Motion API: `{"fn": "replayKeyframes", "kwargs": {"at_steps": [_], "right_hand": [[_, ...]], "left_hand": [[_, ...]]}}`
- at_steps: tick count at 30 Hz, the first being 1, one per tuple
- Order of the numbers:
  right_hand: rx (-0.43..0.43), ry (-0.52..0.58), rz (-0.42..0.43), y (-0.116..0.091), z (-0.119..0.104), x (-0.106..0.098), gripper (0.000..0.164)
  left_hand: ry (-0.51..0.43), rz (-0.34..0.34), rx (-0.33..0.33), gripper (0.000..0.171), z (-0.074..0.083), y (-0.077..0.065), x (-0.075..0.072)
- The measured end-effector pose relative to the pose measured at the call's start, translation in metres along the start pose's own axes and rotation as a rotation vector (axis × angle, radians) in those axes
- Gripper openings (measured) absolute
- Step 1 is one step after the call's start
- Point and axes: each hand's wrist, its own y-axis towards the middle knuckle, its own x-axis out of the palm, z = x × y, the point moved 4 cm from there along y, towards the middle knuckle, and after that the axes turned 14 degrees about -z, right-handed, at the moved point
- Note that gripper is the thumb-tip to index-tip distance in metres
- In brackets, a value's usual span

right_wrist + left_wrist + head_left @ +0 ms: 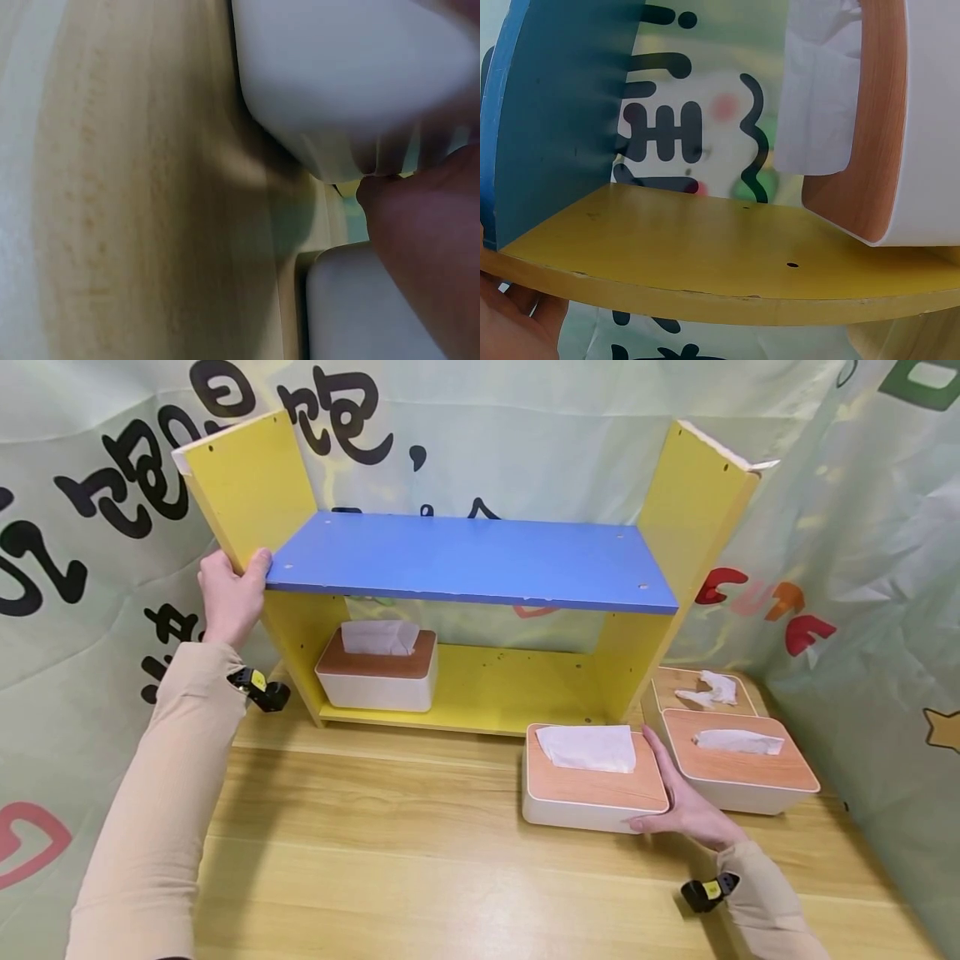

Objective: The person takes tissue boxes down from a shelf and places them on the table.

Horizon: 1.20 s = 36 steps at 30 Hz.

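My left hand (pixel 231 593) grips the front edge of the yellow left side panel (pixel 251 485) of a small shelf, level with its blue board (pixel 472 556). In the left wrist view, fingers (pixel 525 322) show below that panel. My right hand (pixel 686 806) holds the right end of a white tissue box (pixel 577 822) with a wood-look lid, thumb at the near corner and fingers along the far side. A tissue lies across the lid. In the right wrist view the box's white side (pixel 337 67) shows close up. Another tissue box (pixel 375 689) sits at the left of the shelf's lower level.
Two more tissue boxes stand right of the shelf: one nearer (pixel 742 793), beside my right hand, and one behind it (pixel 663 685). The wooden table (pixel 375 877) spreads in front. A printed cloth (pixel 525 443) hangs behind and along both sides.
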Motion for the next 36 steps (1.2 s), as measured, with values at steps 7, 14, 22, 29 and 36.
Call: {"fn": "replayKeyframes", "kwargs": {"at_steps": [7, 14, 22, 29, 36], "right_hand": [[-0.011, -0.052, 0.007, -0.002, -0.005, 0.003, 0.130], [-0.107, -0.031, 0.024, -0.002, -0.008, 0.006, 0.132], [-0.171, -0.051, 0.051, -0.002, -0.017, 0.008, 0.130], [-0.229, -0.052, 0.069, -0.003, -0.027, 0.010, 0.129], [-0.350, -0.065, 0.154, -0.003, -0.043, 0.012, 0.119]], "left_hand": [[-0.015, -0.005, 0.001, 0.037, -0.001, 0.000, 0.000], [-0.004, -0.018, 0.000, 0.039, -0.001, 0.000, 0.001], [0.000, -0.017, -0.002, 0.042, 0.000, -0.001, 0.000], [0.005, -0.020, -0.005, 0.044, 0.001, -0.001, 0.000], [0.014, -0.023, -0.010, 0.045, 0.001, -0.001, 0.001]]}}
